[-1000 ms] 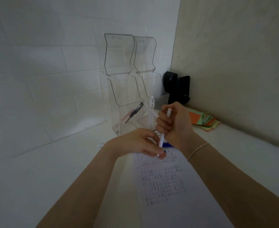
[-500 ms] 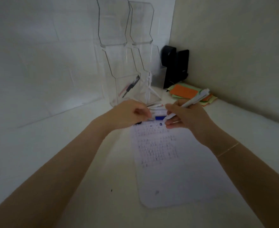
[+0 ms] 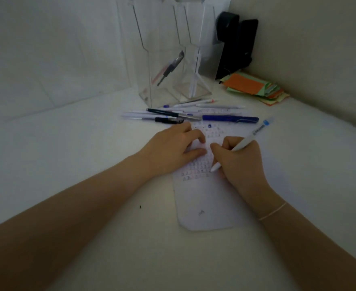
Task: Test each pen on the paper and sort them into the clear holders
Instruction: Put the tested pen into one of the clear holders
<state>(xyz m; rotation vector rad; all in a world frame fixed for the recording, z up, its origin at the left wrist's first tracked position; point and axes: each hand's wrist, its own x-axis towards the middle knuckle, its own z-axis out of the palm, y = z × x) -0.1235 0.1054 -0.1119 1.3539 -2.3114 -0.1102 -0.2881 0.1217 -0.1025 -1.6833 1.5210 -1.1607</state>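
White pen [image 3: 249, 138] gripped by right hand [image 3: 239, 159], tip on paper [image 3: 206, 198]

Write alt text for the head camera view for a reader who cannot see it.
A person's right hand grips a white pen, tip down on a sheet of paper that the left hand rests on. Beyond lie loose pens, then two clear holders, the left one holding a dark pen.

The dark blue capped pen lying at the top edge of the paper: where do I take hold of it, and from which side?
Probably pinch the dark blue capped pen mid-barrel, from above, fingers on its near and far sides. It lies flat crosswise; the paper on its near side is bare, though white pens crowd the far side.
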